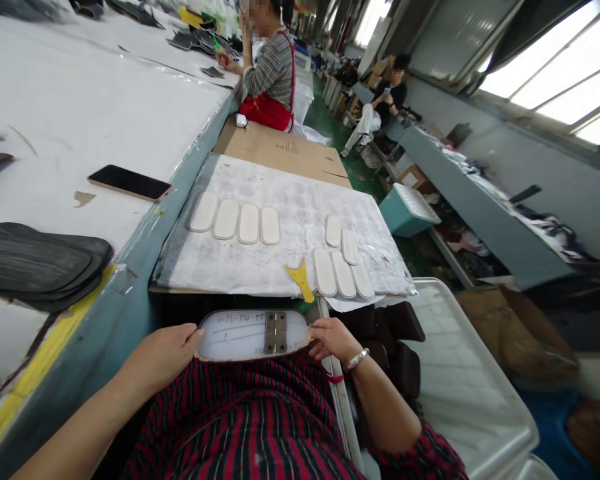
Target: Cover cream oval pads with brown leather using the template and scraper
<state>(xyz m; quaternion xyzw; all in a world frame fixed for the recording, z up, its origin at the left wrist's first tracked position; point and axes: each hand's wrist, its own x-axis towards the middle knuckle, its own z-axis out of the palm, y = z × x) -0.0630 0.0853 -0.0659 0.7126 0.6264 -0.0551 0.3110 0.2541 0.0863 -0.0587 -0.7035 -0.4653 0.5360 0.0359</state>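
My left hand [167, 350] pinches the left end of an oval translucent plate [240, 335] just above my lap. At its other end the fingers of my right hand [334, 339] are closed on the brown rim. A dark metal hinge [275, 333] is fixed across the plate, right of its middle, and faint handwriting runs along the top. Beyond it, on the paper-covered board, lie a row of white oval pads [249, 223] and a looser group of white pads [344, 273]. A yellow Y-shaped piece [300, 279] rests near the board's front edge.
To the left, a white table [80, 107] bears a phone [130, 183] and stacked dark oval sheets [35, 260]. Dark brown pieces [397, 340] fill a bin at my right, beside a translucent plastic lid [460, 373]. Ahead sits a person in a red apron [270, 87]; another sits farther back.
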